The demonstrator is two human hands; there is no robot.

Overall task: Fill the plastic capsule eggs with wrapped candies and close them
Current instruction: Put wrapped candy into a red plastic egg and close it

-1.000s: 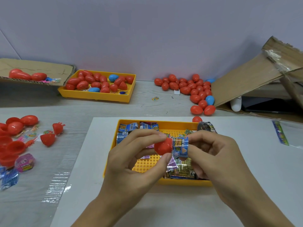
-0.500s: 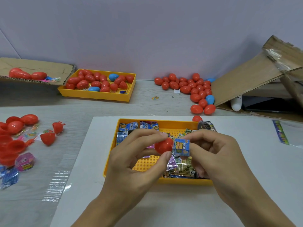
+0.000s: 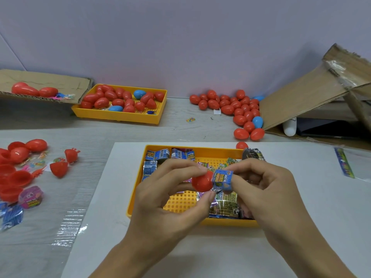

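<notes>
1. Over the yellow tray point(image 3: 138, 189), my left hand point(image 3: 160, 205) pinches a red egg half point(image 3: 201, 181) between thumb and fingertips, open mouth facing right, I judge.
2. My right hand point(image 3: 267, 189) has a fingertip grip on a blue wrapped candy point(image 3: 223, 179), touching that mouth.
3. I should squeeze the wrapper narrow and push straight in, keeping foil off the rim.

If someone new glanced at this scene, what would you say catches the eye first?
Centre front, the left hand pinches a red egg half while the right hand pushes a blue wrapped candy into it, above a yellow tray of candies. Behind, a second yellow tray holds eggs at back left, and a loose pile of red eggs lies at back right.
</notes>
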